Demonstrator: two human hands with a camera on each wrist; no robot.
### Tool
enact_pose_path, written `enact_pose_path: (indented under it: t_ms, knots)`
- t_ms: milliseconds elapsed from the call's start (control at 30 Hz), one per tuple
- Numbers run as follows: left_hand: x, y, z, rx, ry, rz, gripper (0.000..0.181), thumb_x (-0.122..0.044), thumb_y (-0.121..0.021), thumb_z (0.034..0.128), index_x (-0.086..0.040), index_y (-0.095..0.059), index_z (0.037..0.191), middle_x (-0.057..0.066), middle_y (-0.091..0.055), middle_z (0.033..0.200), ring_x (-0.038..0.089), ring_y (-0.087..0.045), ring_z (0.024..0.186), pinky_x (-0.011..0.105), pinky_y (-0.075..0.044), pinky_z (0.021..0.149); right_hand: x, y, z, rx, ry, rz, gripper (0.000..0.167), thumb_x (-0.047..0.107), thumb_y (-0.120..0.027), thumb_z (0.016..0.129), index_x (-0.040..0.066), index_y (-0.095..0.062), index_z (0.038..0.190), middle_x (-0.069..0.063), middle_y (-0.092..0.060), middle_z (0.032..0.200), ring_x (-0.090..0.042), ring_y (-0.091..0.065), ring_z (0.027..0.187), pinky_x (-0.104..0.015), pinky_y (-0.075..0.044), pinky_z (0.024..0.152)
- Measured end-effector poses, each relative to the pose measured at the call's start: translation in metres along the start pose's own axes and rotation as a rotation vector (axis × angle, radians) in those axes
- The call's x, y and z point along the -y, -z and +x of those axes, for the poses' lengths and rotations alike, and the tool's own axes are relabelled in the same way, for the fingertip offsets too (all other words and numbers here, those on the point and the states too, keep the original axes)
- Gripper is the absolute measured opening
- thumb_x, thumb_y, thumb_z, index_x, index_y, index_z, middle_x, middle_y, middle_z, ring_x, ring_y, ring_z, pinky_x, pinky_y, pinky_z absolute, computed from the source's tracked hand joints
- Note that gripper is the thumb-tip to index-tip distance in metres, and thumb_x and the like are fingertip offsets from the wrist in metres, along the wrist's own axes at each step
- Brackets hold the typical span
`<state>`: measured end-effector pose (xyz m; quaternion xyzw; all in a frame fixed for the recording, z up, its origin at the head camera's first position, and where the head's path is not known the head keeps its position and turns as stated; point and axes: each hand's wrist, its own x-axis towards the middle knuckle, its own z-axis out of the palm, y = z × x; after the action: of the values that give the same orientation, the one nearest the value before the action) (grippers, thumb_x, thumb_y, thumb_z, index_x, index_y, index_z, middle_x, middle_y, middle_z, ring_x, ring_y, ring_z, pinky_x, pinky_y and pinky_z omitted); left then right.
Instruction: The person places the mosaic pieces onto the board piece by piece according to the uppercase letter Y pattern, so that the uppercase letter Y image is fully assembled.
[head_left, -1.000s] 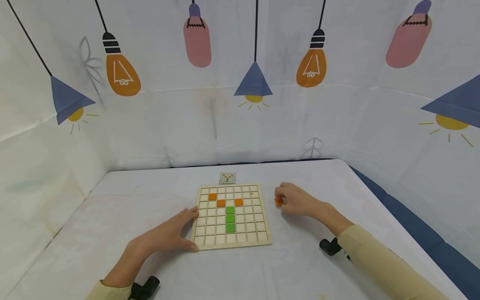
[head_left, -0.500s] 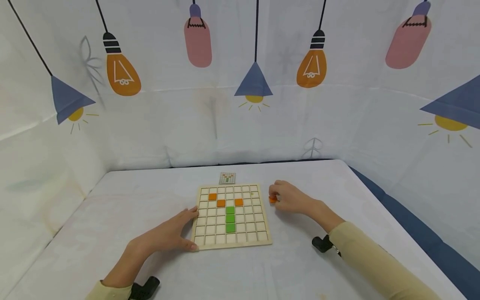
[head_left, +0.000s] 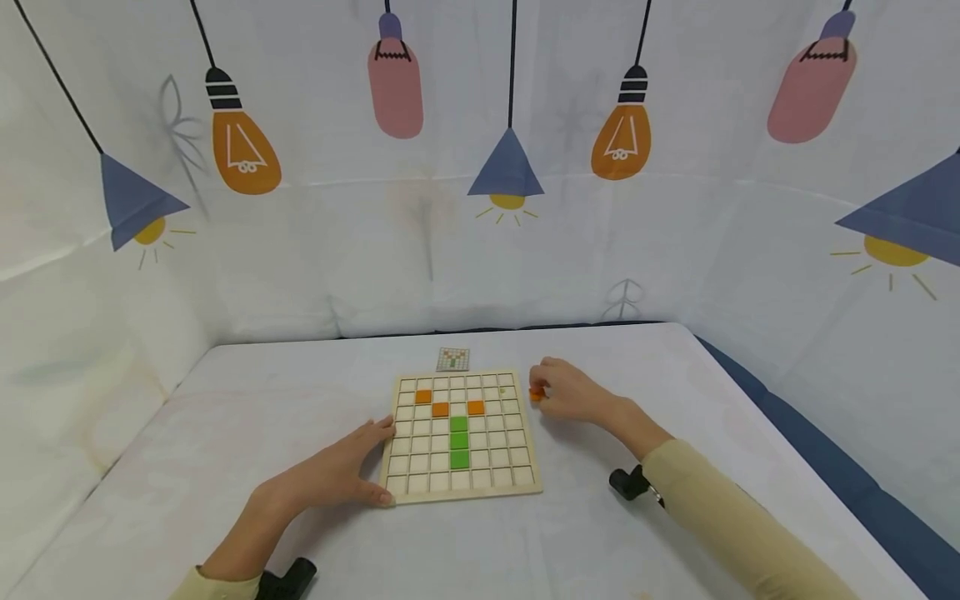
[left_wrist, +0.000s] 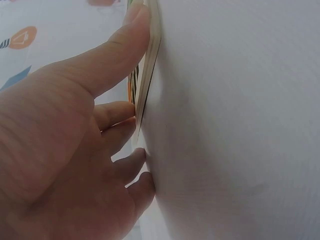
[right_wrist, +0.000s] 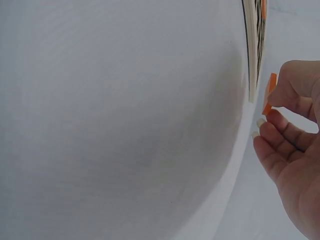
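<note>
A pale wooden grid board point(head_left: 465, 497) lies on the table, with three orange square tiles and three green square tiles point(head_left: 459, 442) set in its cells. The green ones form a column near the middle. My left hand point(head_left: 330, 471) rests along the board's left edge, thumb at the near corner and fingers spread; in the left wrist view the thumb point(left_wrist: 117, 55) lies against the rim. Just right of the board, my right hand point(head_left: 573, 392) pinches a loose orange tile point(right_wrist: 270, 94) between thumb and finger, apart from the board's edge.
A small picture card point(head_left: 453, 359) showing a gridded pattern lies just behind the board. White cloth covers the table point(head_left: 300, 375). A white curtain point(head_left: 337, 242) printed with lamps and bulbs hangs behind, and dark blue fabric point(head_left: 810, 458) runs along the right side.
The right hand has moved left toward the board's right edge, carrying the orange tile. My left hand and the tiles on the board stay where they were.
</note>
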<state>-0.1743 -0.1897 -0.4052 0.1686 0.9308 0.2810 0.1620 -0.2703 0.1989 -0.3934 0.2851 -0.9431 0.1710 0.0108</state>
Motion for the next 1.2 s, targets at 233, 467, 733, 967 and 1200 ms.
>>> enact_pose_path:
  t_ms: [233,467,733,967,1200]
  knots:
    - [-0.001,0.0,-0.001,0.0,-0.004,-0.012,0.107,-0.05,-0.086,0.0673,-0.013,-0.035,0.154,0.004,-0.02,0.167,0.037,-0.009,0.155,0.061,-0.016,0.123,0.0,-0.002,0.009,0.002,-0.028,-0.008,0.013,0.006,-0.068,0.08,0.015,-0.063,0.089,0.0,-0.055,0.086,-0.014,-0.047,0.078,-0.027,-0.042,0.067]
    - [-0.002,0.0,-0.002,0.002,-0.004,-0.008,0.107,-0.05,-0.086,0.0678,-0.012,-0.035,0.155,0.005,-0.021,0.167,0.037,-0.01,0.155,0.061,-0.016,0.123,0.001,-0.005,0.018,-0.004,-0.044,0.003,0.014,0.007,-0.067,0.079,0.017,-0.062,0.087,0.0,-0.054,0.085,-0.015,-0.047,0.078,-0.027,-0.041,0.066]
    - [-0.002,0.001,-0.002,0.005,-0.004,-0.012,0.107,-0.05,-0.086,0.068,-0.013,-0.035,0.155,0.004,-0.02,0.167,0.036,-0.009,0.156,0.06,-0.016,0.123,0.003,-0.006,0.028,-0.015,-0.035,-0.007,0.011,0.011,-0.07,0.083,0.017,-0.061,0.088,0.001,-0.053,0.085,-0.015,-0.047,0.08,-0.028,-0.041,0.068]
    - [-0.002,0.0,-0.001,0.003,0.017,0.001,0.107,-0.052,-0.085,0.0675,-0.015,-0.035,0.155,0.002,-0.02,0.167,0.035,-0.01,0.156,0.06,-0.016,0.123,0.006,-0.008,0.035,-0.002,-0.027,-0.027,0.011,0.009,-0.066,0.083,0.017,-0.061,0.089,0.001,-0.053,0.085,-0.015,-0.047,0.079,-0.027,-0.041,0.067]
    - [-0.001,0.0,0.0,0.002,0.024,0.019,0.108,-0.053,-0.085,0.0675,-0.015,-0.035,0.155,0.001,-0.02,0.167,0.033,-0.01,0.156,0.058,-0.017,0.124,0.011,-0.009,0.04,0.035,-0.057,-0.041,0.015,0.006,-0.063,0.081,0.016,-0.063,0.092,0.001,-0.054,0.088,-0.015,-0.048,0.081,-0.027,-0.042,0.07]
